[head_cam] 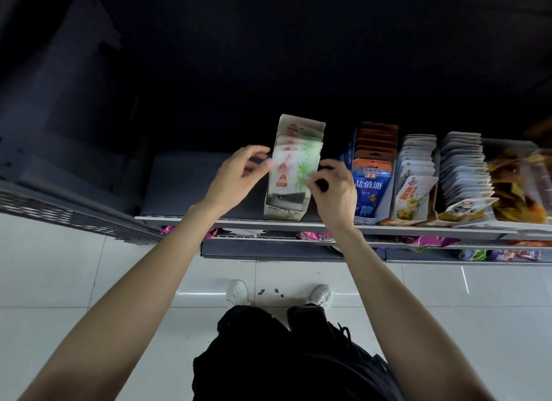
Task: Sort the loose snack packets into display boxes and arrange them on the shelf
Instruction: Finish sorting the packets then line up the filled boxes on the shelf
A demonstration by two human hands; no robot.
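Note:
A white display box stands on the grey shelf, filled with several white packets printed in red and green. The front packet is held at both edges. My left hand pinches its left side with thumb and fingertips. Its right side is pinched by my right hand, whose fingers curl over it. The packet's lower part sits inside the box.
Right of it stand a blue box of blue packets, two rows of white packets and yellow-orange bags. Pink and purple packets lie on lower shelves. The shelf's left part is bare. White tiled floor lies below.

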